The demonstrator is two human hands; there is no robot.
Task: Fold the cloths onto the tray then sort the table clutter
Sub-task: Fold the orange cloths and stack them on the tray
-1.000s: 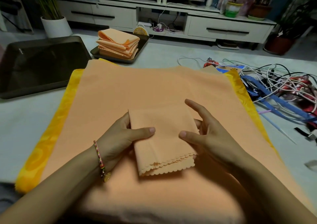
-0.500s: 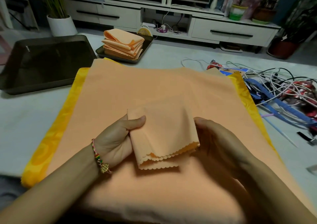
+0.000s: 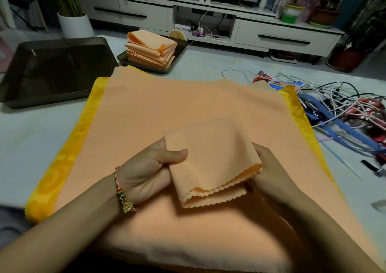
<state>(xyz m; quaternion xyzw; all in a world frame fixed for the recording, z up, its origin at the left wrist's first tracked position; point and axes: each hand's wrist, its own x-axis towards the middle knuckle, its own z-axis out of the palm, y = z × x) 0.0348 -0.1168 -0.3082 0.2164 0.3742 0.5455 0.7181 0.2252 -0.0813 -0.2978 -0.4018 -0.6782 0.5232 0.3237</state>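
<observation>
A folded orange cloth [image 3: 211, 160] with scalloped edges is lifted a little above a flat pile of orange cloths [image 3: 188, 105]. My left hand [image 3: 146, 168] pinches its left side, thumb on top. My right hand [image 3: 269, 168] holds its right side from underneath, fingers hidden by the cloth. A yellow cloth [image 3: 69, 151] lies under the pile. At the back a small dark tray [image 3: 177, 57] carries a stack of folded orange cloths [image 3: 151, 49].
A large dark tray [image 3: 54, 70] stands at the back left. A tangle of white cables, blue straps and red items [image 3: 344, 109] lies on the right of the table. Behind the table are a TV cabinet and potted plants.
The folded cloth lay flat between both hands on the pile; both hands have lifted it and my right hand has slipped under its right side.
</observation>
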